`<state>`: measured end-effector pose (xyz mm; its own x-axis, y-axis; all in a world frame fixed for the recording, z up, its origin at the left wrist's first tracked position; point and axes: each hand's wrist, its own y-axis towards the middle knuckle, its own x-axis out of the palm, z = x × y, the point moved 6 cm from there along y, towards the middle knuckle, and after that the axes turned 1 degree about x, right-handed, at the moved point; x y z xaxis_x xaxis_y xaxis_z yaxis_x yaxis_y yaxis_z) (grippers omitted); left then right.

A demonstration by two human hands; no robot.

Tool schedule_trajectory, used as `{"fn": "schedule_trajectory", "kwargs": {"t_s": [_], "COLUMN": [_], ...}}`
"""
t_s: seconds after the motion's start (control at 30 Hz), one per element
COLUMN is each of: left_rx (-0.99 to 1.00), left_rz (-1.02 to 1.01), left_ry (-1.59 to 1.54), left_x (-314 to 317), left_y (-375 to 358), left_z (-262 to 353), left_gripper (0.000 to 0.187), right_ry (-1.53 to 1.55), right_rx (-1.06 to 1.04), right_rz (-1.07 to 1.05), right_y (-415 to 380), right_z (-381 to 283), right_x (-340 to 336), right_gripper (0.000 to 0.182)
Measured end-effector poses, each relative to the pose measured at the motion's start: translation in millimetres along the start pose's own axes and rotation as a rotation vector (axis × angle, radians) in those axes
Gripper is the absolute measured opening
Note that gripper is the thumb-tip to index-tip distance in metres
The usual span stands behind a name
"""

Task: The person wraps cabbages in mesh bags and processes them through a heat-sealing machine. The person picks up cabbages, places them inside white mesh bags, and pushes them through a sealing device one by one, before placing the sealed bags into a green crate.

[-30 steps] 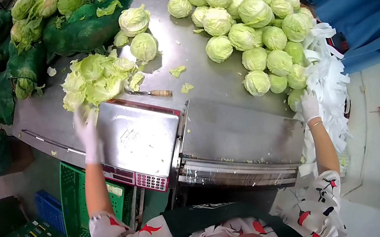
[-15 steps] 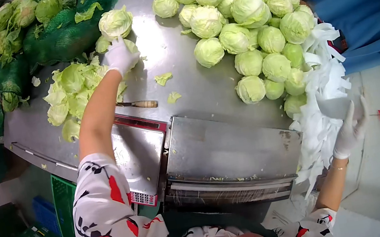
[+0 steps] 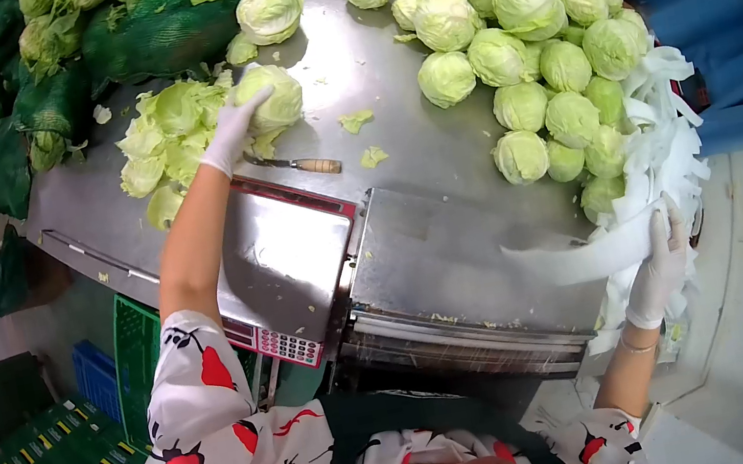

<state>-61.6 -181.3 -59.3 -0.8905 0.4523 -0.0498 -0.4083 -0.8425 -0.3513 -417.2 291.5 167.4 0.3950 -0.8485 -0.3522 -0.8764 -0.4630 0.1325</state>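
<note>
Loosely cupped by the half-open left grip, a round green cabbage might be dropped; a flat white strip is pinched in the right grip.

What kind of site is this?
Probably a vegetable packing or trimming station: a heap of cabbages on a metal table, a digital scale with a keypad, and green mesh sacks holding more cabbages.

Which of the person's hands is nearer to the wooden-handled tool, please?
Left. The left hand is just beside the tool, on a cabbage; the right hand is well off right, gripping a white strip.
</note>
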Motion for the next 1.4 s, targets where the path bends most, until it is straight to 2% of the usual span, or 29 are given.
{"fn": "schedule_trajectory", "kwargs": {"t_s": [0.03, 0.07, 0.17, 0.23, 0.3, 0.4, 0.47, 0.7, 0.83, 0.93, 1.03, 1.07, 1.17, 1.2, 1.3, 1.4], "left_rx": [-0.097, -0.109, -0.05, 0.004, 0.042, 0.075, 0.115, -0.002, -0.095, -0.077, 0.212, 0.298, 0.73, 0.801, 0.977, 0.869], "left_rz": [-0.047, -0.152, -0.276, -0.312, -0.339, -0.323, -0.328, -0.342, -0.275, -0.211, 0.075, 0.19, 0.42, 0.431, 0.465, 0.418], "left_ry": [-0.214, -0.426, -0.659, -0.695, -0.713, -0.694, -0.655, -0.811, -0.901, -0.884, -0.45, -0.321, 0.268, 0.37, 0.518, 0.475], "left_x": [-1, -2, 18, 28, 38, 45, 46, 22, 1, -16, -36, -44, -46, -44, -40, -35], "left_y": [-10, -3, -64, -93, -120, -152, -175, -216, -229, -238, -255, -263, -292, -303, -316, -319], "left_z": [-3, -18, 18, 31, 40, 47, 55, 45, 23, 10, 11, 15, 32, 43, 45, 41], "left_gripper": [0.072, 0.065, 0.069, 0.07, 0.072, 0.073, 0.072, 0.07, 0.071, 0.07, 0.071, 0.083, 0.097, 0.103, 0.103, 0.099], "right_ry": [0.115, 0.227, 0.328, 0.485, 0.47, 0.352, 0.459, 0.485, 0.497, 0.487, 0.355, 0.356, 0.362, 0.312, 0.314, 0.29], "right_rx": [0.057, 0.117, 0.288, 0.499, 0.585, 0.6, 0.722, 0.627, 0.607, 0.569, 0.388, 0.402, 0.439, 0.403, 0.411, 0.386], "right_rz": [-0.056, -0.116, -0.042, -0.112, -0.199, -0.38, -0.537, -0.657, -0.807, -0.961, -1.027, -1.042, -1.088, -1.081, -1.072, -1.087], "right_y": [-1, -4, -20, -36, -53, -81, -95, -109, -115, -125, -139, -146, -163, -163, -166, -165], "right_z": [7, 13, 36, 65, 84, 88, 83, 26, 3, -19, -35, -37, -44, -45, -47, -35], "right_x": [-3, -2, 1, 12, 19, 35, 49, 94, 132, 159, 181, 184, 190, 190, 186, 187], "right_gripper": [0.032, 0.031, 0.022, 0.019, 0.018, 0.019, 0.019, 0.02, 0.021, 0.02, 0.018, 0.017, 0.015, 0.014, 0.014, 0.013]}}
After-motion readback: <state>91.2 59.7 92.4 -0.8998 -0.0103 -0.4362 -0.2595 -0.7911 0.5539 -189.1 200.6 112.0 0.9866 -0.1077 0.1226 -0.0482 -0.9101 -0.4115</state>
